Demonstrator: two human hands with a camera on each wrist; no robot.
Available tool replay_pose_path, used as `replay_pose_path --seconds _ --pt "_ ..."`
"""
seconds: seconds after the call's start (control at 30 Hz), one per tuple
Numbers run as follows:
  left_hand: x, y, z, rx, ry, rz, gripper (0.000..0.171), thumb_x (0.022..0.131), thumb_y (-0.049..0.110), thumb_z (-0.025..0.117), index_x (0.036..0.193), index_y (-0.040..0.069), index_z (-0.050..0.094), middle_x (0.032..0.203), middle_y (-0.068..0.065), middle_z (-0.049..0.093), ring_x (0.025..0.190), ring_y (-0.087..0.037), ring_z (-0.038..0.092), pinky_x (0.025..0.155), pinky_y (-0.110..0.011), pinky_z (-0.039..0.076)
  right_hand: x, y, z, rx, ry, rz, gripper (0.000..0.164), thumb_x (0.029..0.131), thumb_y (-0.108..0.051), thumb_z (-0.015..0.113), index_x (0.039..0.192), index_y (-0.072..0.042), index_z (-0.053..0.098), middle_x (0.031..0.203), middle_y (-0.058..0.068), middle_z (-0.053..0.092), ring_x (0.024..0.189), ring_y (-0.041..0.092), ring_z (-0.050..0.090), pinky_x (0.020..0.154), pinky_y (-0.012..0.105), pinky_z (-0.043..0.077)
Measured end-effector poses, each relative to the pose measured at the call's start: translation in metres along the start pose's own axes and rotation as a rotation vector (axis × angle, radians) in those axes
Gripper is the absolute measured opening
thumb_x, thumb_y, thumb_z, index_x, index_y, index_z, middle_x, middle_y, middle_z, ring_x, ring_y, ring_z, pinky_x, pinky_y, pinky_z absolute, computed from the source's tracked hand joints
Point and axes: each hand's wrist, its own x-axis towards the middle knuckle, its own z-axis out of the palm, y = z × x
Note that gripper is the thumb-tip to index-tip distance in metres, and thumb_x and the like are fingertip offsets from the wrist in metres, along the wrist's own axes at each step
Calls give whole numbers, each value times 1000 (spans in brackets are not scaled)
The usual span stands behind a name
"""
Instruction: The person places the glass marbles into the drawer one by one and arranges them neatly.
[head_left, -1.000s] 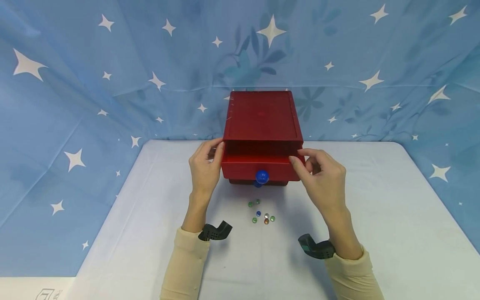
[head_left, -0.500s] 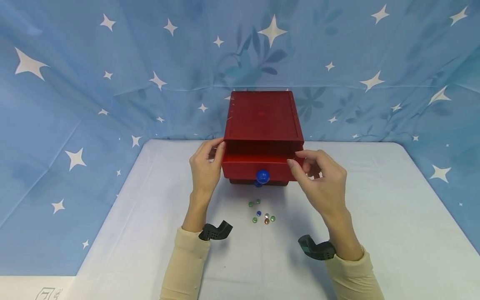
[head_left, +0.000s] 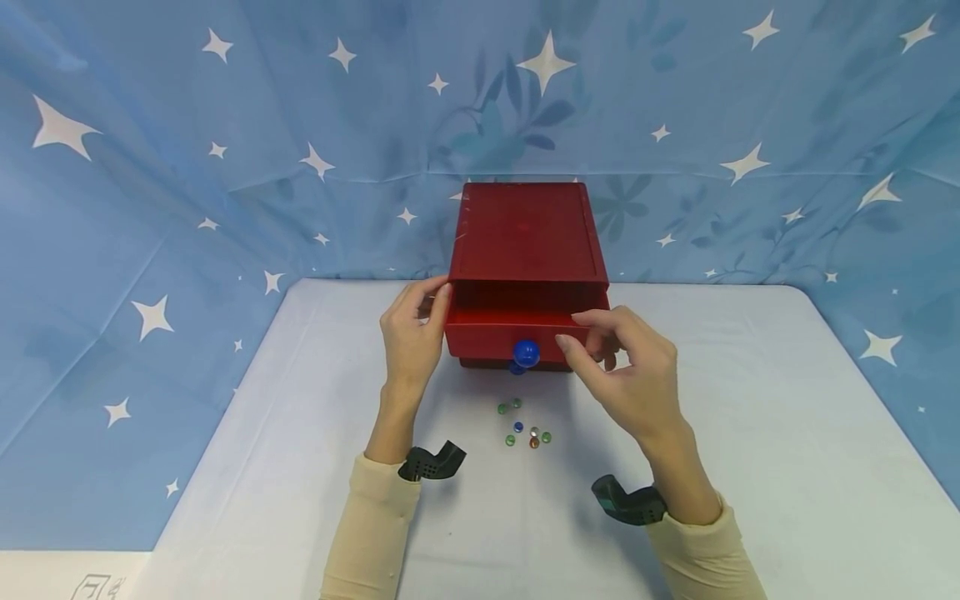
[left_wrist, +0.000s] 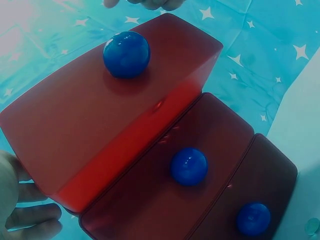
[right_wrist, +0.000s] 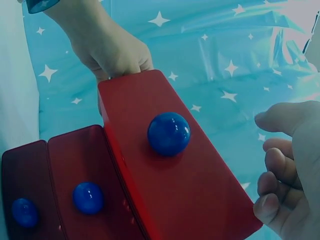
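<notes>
A small red chest of drawers [head_left: 531, 229] stands at the back of the white table. Its top drawer [head_left: 487, 340], with a blue ball knob [head_left: 527, 353], is pulled out; the visible part of its inside is bare. At the drawer's left side my left hand [head_left: 411, 337] holds its edge between thumb and fingers. My right hand [head_left: 637, 367] hovers by the front right corner, thumb and forefinger apart, holding nothing. In the left wrist view two lower drawers, each with a blue knob [left_wrist: 189, 166], are closed.
Several glass marbles, among them a blue marble [head_left: 518, 427] and an orange marble [head_left: 534, 443], lie on the white tabletop [head_left: 480, 533] in front of the chest. A blue star-patterned cloth [head_left: 360, 108] hangs behind.
My right hand has come away from the drawer's right side and moved left and slightly towards me, across the drawer front. The left hand and the drawer stay in place.
</notes>
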Motion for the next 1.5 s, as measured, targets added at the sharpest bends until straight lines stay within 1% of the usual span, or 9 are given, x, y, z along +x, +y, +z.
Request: replay_pose_path --seconds 0.07,0.17,0.27,0.6,0.93,1.1,1.23,1.4,1.5 --pt "0 0 0 -5 2 0 20 97 17 66 112 6 75 101 -10 75 78 -20 71 74 -33 62 -1 -1 1 15 -16 -16 26 83 -17 77 101 1 72 69 4 55 63 10 47 55 16 41" --pt "0 1 0 -15 5 1 20 96 15 67 112 5 75 101 -11 75 79 -21 71 73 -37 62 -2 -1 4 40 -42 -58 34 91 -32 72 101 1 71 69 3 55 64 9 47 54 16 41" --pt "1 1 0 -16 7 -2 20 96 15 67 112 5 75 102 -11 75 79 -22 71 73 -38 62 -2 -2 8 71 -65 -102 40 95 -38 67 100 1 71 70 2 55 65 9 48 54 16 42" --pt "1 0 1 0 2 0 21 98 19 65 111 7 75 101 -9 75 77 -20 71 73 -27 61 -6 -10 18 151 -168 -146 34 96 -34 65 100 -1 70 71 0 53 64 7 47 55 16 42" --pt "0 1 -1 -8 -5 -14 21 98 19 65 112 7 75 101 -8 75 78 -19 71 73 -35 62 -11 -11 26 190 -298 -130 29 95 -36 66 104 -8 69 73 -2 56 63 8 51 57 14 45" --pt "0 0 -1 -20 -4 -3 21 98 19 64 112 7 75 101 -10 75 78 -21 72 73 -38 63 -12 -10 29 188 -341 -129 24 93 -30 70 104 -9 69 72 -1 57 62 4 49 57 13 45" --pt "0 1 -1 -12 -6 -5 21 98 18 65 112 6 75 102 -9 75 78 -21 72 74 -36 63 -14 -8 32 192 -364 -138 21 92 -25 72 104 -9 68 70 -1 57 60 5 49 57 14 47" --pt "1 1 -2 4 -12 -7 23 98 20 64 113 5 74 103 -10 75 78 -20 72 74 -35 62 -15 -8 34 173 -398 -143 24 95 -30 68 104 -9 68 70 -3 59 58 5 50 56 13 48" --pt "0 1 -2 14 -18 -4 23 99 21 63 113 5 74 103 -10 75 78 -20 71 75 -33 62 -16 -8 36 166 -425 -142 21 89 -21 75 105 -10 68 70 -4 59 58 5 51 57 12 48"
